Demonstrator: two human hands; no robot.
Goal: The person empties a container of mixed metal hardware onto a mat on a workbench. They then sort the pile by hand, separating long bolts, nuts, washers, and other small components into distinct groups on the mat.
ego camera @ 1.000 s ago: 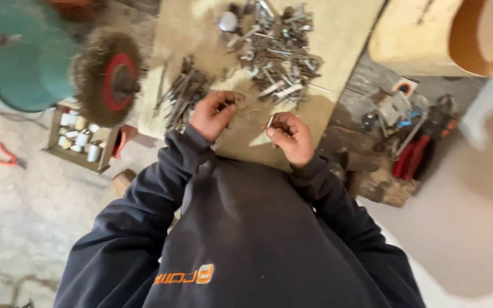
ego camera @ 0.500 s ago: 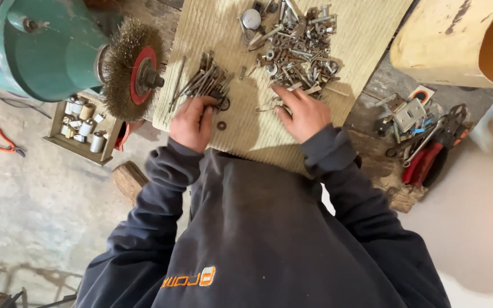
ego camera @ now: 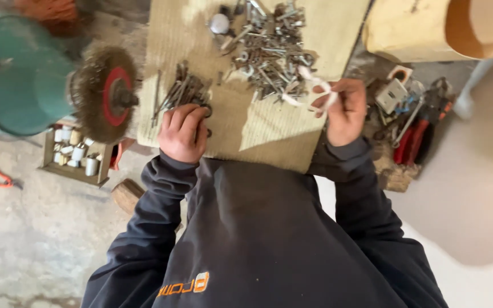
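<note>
Left hand [ego camera: 182,134] fingers curled on small bolt pile [ego camera: 182,94] at 12 o'clock — right hand [ego camera: 343,111] pinches pale, blurred piece [ego camera: 318,91], possibly plastic.

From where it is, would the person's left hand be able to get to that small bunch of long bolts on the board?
Probably yes. The left hand rests on the board right at the near edge of the small pile of bolts, with nothing lying between them.

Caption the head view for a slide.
Left hand rests by a small bolt pile on a board; right hand holds a pale fastener.
</note>
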